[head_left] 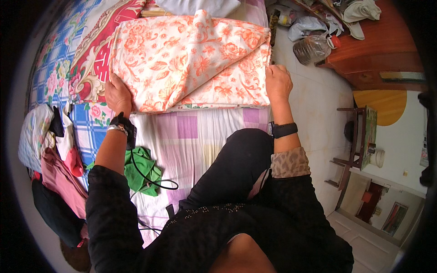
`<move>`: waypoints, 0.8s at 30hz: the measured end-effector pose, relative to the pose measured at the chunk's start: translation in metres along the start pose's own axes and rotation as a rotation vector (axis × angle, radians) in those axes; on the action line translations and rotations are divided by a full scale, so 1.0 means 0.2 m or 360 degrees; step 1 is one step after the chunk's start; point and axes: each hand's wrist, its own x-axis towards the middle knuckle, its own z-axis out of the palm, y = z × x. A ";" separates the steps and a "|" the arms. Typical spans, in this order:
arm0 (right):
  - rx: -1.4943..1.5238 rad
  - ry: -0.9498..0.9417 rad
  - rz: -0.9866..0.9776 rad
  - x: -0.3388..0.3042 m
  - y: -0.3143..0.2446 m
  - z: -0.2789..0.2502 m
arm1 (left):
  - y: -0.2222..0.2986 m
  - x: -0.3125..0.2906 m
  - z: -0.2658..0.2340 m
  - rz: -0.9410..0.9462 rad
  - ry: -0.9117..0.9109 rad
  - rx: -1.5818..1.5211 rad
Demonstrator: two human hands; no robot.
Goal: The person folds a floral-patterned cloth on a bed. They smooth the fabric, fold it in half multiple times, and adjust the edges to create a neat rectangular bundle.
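Observation:
A folded white sheet with orange flowers [150, 59] lies on the bed in front of me, its top layer bunched into a raised diagonal fold near the middle. My left hand [119, 94] is closed at the sheet's near left corner, fingers partly hidden by the cloth. At the right edge, my right hand [278, 83] is closed on the cloth with its fingers curled in. Beneath the near edge, more folded layers show.
The bed has a pale checked sheet [209, 132]. To the left lie a red patterned cloth [98, 63], a green cloth [141, 173] and piled clothes [61, 166]. A plastic bottle with a red cap [314, 49] stands on the tiled floor at right, beside a wooden cabinet [368, 59].

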 end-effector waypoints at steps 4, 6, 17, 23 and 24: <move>0.0227 -0.0269 0.0234 0.02 0.01 -0.01 | -0.01 0.00 0.01 -0.0004 0.0001 0.0003; 0.0642 -0.0493 0.0501 0.05 0.07 0.00 | -0.01 0.00 0.01 -0.0007 0.0008 0.0016; 0.0752 -0.0472 0.0622 0.01 0.24 0.13 | 0.01 0.00 0.00 -0.0069 -0.0027 0.0016; 0.0469 -0.0334 0.0571 0.01 0.24 0.14 | 0.02 -0.01 -0.01 -0.0035 0.0014 -0.0017; 0.0443 -0.0324 0.0591 0.00 0.25 0.15 | 0.02 -0.01 -0.01 -0.0025 0.0035 -0.0026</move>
